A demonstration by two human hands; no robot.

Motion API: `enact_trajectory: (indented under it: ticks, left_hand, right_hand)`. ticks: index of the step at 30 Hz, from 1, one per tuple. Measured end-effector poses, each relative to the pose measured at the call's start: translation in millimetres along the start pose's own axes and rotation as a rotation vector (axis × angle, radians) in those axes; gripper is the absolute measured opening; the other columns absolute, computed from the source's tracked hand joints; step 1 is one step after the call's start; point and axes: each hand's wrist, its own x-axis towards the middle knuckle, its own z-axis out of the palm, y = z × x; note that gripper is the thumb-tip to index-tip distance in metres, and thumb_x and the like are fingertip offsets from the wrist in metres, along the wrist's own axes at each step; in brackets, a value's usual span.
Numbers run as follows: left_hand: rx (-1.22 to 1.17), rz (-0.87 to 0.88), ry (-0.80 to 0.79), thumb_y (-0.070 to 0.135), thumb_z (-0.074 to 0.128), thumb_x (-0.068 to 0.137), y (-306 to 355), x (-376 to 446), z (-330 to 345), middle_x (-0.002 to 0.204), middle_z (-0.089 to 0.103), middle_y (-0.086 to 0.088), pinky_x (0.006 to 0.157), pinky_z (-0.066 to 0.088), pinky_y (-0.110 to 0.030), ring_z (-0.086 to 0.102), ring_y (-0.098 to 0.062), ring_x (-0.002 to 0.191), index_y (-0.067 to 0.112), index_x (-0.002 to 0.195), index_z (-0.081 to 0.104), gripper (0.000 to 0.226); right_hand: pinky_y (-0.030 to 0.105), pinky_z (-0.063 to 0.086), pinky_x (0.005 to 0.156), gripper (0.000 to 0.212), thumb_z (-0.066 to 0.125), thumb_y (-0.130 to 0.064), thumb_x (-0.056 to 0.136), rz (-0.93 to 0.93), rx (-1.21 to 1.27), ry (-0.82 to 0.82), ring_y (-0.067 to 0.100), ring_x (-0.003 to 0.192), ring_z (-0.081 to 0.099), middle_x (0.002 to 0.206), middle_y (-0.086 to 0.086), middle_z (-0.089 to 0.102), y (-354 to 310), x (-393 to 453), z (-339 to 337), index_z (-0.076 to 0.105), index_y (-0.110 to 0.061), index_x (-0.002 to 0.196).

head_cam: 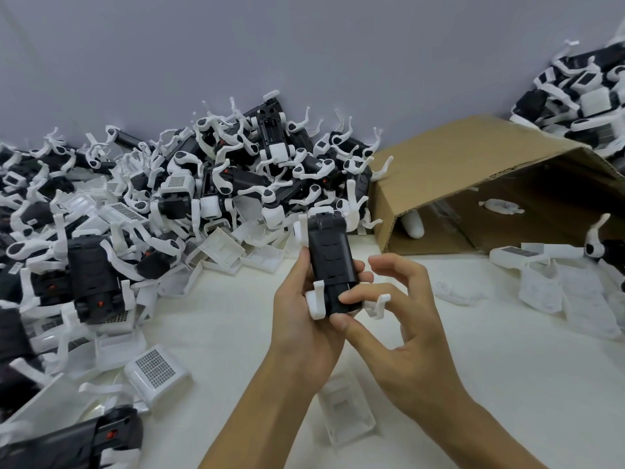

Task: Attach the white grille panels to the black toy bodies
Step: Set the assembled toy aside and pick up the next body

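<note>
A black toy body (pixel 333 262) with white arms is held upright above the white table (pixel 230 330). My left hand (pixel 301 319) grips it from the left and below, fingers curled behind it. My right hand (pixel 389 306) pinches its lower end, the index finger on the black front and the thumb under it. A white grille panel (pixel 157 372) lies on the table at the lower left. Another white panel (pixel 346 411) lies flat under my forearms.
A big heap of black bodies with white arms (pixel 203 174) and loose white panels fills the left and back. A tipped cardboard box (pixel 490 184) lies at the right, open toward me. More toy bodies (pixel 581 106) are piled behind it, and white parts (pixel 554 286) lie at the right.
</note>
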Motion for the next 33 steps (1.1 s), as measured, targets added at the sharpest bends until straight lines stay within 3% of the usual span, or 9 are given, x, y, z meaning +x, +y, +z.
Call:
enact_trajectory:
  ticks: [7,14,17,19,22,25,27,29,33]
  left_hand:
    - [0.028,0.000,-0.009,0.044,0.041,0.103,0.5,0.8,-0.1,0.088,0.062,-0.017,0.064,0.058,-0.030,0.065,-0.025,0.076,0.000,0.108,0.066,0.051]
    - [-0.011,-0.004,0.007,0.035,0.038,0.099,0.4,3.7,-7.0,0.095,0.066,-0.022,0.073,0.057,-0.035,0.066,-0.029,0.082,-0.008,0.110,0.066,0.052]
    - [0.000,0.084,0.027,0.022,0.051,0.088,7.4,5.2,-6.6,0.101,0.070,-0.021,0.083,0.055,-0.036,0.070,-0.029,0.088,-0.008,0.115,0.064,0.042]
    - [0.075,0.190,0.085,0.022,0.063,0.084,13.2,7.6,-6.4,0.091,0.072,-0.014,0.070,0.058,-0.031,0.071,-0.022,0.080,-0.001,0.108,0.067,0.034]
    - [0.177,0.302,0.247,0.022,0.075,0.070,20.5,10.3,-10.2,0.084,0.069,-0.006,0.058,0.057,-0.025,0.068,-0.014,0.069,0.007,0.101,0.068,0.036]
    - [0.163,0.346,0.329,0.015,0.076,0.077,25.8,11.4,-13.7,0.095,0.069,-0.005,0.071,0.059,-0.030,0.069,-0.015,0.081,0.008,0.113,0.066,0.038]
    - [0.196,0.351,0.336,0.015,0.070,0.088,28.8,11.5,-15.2,0.088,0.070,-0.001,0.070,0.051,-0.033,0.069,-0.016,0.081,0.011,0.109,0.066,0.022]
    - [0.246,0.326,0.342,0.015,0.060,0.092,29.7,11.2,-14.7,0.069,0.067,0.003,0.060,0.039,-0.035,0.066,-0.015,0.068,0.014,0.093,0.063,0.003]
    - [0.330,0.252,0.331,0.011,0.053,0.094,28.5,9.8,-14.2,0.078,0.067,-0.004,0.063,0.041,-0.027,0.061,-0.023,0.082,0.012,0.081,0.068,0.019]
  right_hand:
    - [0.001,0.032,0.099,0.017,0.084,-0.034,0.078,0.030,-0.035,0.025,0.002,0.136,0.040,0.138,-0.012,0.045,-1.1,-0.3,-0.4,0.071,-0.045,0.083]
    - [0.004,0.038,0.097,0.020,0.078,-0.042,0.073,0.088,-0.023,0.015,0.004,0.132,0.045,0.140,-0.015,0.046,-2.6,1.8,0.3,0.073,-0.043,0.092]
    - [0.012,0.049,0.075,0.037,0.072,-0.064,0.067,0.259,-0.071,0.011,-0.005,0.110,0.056,0.120,-0.020,0.052,-3.7,6.1,-2.7,0.062,-0.047,0.098]
    - [0.013,0.047,0.061,0.056,0.064,-0.082,0.056,0.465,-0.138,-0.056,-0.009,0.087,0.060,0.100,-0.018,0.059,-4.0,11.0,-8.1,0.055,-0.043,0.096]
    - [0.017,0.041,0.058,0.078,0.060,-0.099,0.041,0.628,-0.356,-0.408,-0.001,0.067,0.059,0.081,-0.013,0.063,-4.7,13.4,-15.2,0.058,-0.035,0.087]
    - [0.020,0.040,0.059,0.075,0.070,-0.091,0.036,0.627,-0.533,-0.795,0.002,0.071,0.058,0.081,-0.015,0.063,-7.7,12.0,-16.6,0.060,-0.036,0.086]
    - [0.017,0.041,0.058,0.063,0.080,-0.077,0.043,0.638,-0.507,-0.858,0.000,0.069,0.059,0.081,-0.016,0.064,-7.2,14.4,-20.5,0.061,-0.036,0.087]
    - [0.015,0.043,0.055,0.039,0.086,-0.054,0.059,0.650,-0.447,-0.812,-0.004,0.063,0.057,0.076,-0.015,0.064,-3.9,15.0,-23.6,0.062,-0.034,0.083]
    - [0.011,0.043,0.054,0.015,0.076,-0.023,0.082,0.602,-0.336,-0.534,-0.004,0.059,0.056,0.079,-0.011,0.063,6.3,13.3,-22.1,0.063,-0.032,0.082]
